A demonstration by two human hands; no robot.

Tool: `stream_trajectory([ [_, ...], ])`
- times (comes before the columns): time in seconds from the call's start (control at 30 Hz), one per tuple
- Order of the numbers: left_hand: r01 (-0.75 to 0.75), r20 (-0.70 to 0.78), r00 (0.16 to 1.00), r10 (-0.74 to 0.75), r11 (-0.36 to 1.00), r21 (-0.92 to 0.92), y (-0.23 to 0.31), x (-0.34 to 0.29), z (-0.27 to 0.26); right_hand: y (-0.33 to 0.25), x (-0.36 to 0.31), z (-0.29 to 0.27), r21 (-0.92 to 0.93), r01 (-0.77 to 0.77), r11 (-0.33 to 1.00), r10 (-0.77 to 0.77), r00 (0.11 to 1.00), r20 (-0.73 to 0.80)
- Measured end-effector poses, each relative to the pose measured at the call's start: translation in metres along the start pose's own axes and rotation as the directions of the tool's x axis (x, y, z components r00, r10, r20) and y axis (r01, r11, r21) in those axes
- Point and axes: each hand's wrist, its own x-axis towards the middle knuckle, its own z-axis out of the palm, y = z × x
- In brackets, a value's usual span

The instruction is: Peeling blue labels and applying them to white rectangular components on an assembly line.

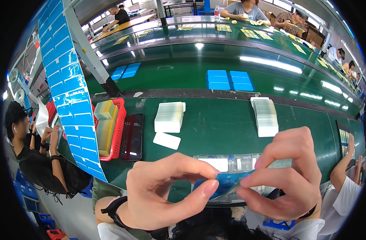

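Note:
Near the front edge of the green table, a small blue glossy film (227, 183) is stretched between my two hands, slightly bent. My left hand (163, 192) pinches its left end between thumb and index finger. The other end is gripped by the fingertips of my right hand (289, 176). Below them lies a clear plastic fixture (233, 162) with a white piece in it, partly covered by my hands. Beyond stand two stacks of whitish cards, a left stack (168, 118) and a right stack (265, 117). One loose white card (167, 141) lies by the left stack.
At left, a red basket (118, 132) holds yellowish stacked pieces, beside a dark phone-like slab (132, 138). A long blue film sheet (73, 96) hangs near it. Blue pieces (219, 80) rest on the belt (171, 80) ahead. Other people work at both sides and across.

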Motion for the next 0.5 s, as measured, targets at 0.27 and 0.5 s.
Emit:
stream_trajectory([
  [0.27, -0.016, 0.062, 0.998, 0.009, 0.995, 0.098, 0.0058, 0.0030, 0.0019, 0.0027, 0.0017, 0.0029, 0.019, 0.029, 0.999, -0.029, 1.000, 0.004],
  [0.5, -0.015, 0.078, 0.997, 0.005, 0.992, 0.129, 0.0035, 0.0031, 0.0002, 0.0061, 0.0010, 0.0026, 0.137, -0.018, 0.990, 0.007, 0.997, 0.081],
])
